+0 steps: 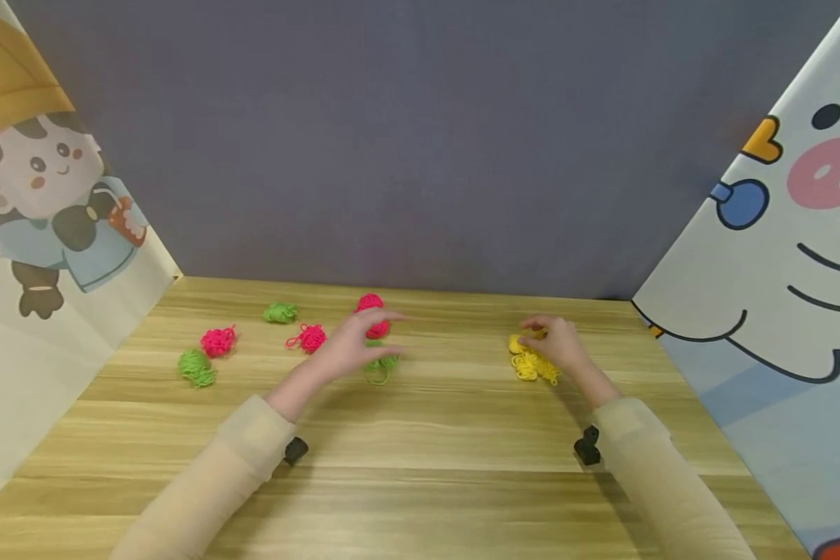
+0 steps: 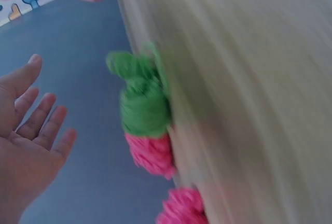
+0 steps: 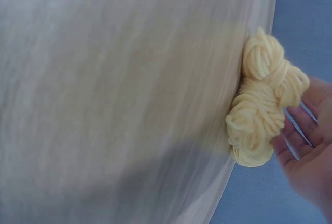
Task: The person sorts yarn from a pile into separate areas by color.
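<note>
My left hand (image 1: pixel 350 342) is held over the table with thumb and fingers spread, nothing between them. Below it are a pink yarn bundle (image 1: pixel 373 302) and a green yarn bundle (image 2: pixel 145 107), partly covered by the hand in the head view. On the right, my right hand (image 1: pixel 556 342) is at a cluster of yellow yarn bundles (image 1: pixel 525 365), its thumb and fingers apart. In the right wrist view, loosely bent fingers (image 3: pixel 298 141) lie right beside the yellow yarn (image 3: pixel 254 125), and part of the hand is behind it.
Farther left on the wooden table (image 1: pixel 420 482) lie two pink yarn bundles, one at the far left (image 1: pixel 218 341) and one nearer the hand (image 1: pixel 312 338), plus green bundles, one toward the back (image 1: pixel 280 313) and one in front (image 1: pixel 196 367). A grey panel (image 1: pixel 406 148) rises behind.
</note>
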{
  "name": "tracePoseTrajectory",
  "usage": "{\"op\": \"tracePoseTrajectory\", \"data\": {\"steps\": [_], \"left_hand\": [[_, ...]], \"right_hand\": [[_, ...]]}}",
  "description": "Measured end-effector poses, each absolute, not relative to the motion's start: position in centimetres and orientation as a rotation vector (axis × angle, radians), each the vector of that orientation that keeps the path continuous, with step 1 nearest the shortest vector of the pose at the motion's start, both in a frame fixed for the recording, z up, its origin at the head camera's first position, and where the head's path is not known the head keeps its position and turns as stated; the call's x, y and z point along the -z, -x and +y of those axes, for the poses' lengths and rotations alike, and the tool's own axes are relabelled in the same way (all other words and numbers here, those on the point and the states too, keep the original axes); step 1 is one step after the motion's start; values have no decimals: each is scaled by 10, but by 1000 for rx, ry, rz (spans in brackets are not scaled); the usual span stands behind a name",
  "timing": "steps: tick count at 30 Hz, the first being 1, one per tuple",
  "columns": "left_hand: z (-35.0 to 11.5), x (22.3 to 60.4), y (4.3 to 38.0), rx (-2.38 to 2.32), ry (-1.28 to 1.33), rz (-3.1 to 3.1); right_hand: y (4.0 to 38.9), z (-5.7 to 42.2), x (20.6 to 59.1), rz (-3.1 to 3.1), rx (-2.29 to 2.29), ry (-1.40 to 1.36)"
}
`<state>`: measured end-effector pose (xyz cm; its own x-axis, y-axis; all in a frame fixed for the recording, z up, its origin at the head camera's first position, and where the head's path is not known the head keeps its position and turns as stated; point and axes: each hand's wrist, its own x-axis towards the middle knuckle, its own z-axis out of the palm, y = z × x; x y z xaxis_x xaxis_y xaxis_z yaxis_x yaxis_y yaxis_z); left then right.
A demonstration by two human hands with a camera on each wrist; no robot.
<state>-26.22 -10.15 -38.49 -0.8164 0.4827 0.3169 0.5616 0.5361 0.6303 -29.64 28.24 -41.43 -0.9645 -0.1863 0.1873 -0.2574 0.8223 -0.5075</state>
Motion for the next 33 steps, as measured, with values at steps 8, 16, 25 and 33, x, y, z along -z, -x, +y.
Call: {"op": "tracePoseTrajectory", "data": {"steps": [8,16,25,33], "left_hand": [[-123,397,269,1085,929,-2756],[-134,406,275,949,1022,-2783],[-138,409,281,880,1039,-2876],[-135,408,286,823,1078,-2926]], "right_hand": [[296,285,415,-2914,-763,-342],[296,284,415,-2948,-739,-337],[298,286,417,-2944,-742,-348],[298,286,416,-2956,-715,-343]]}}
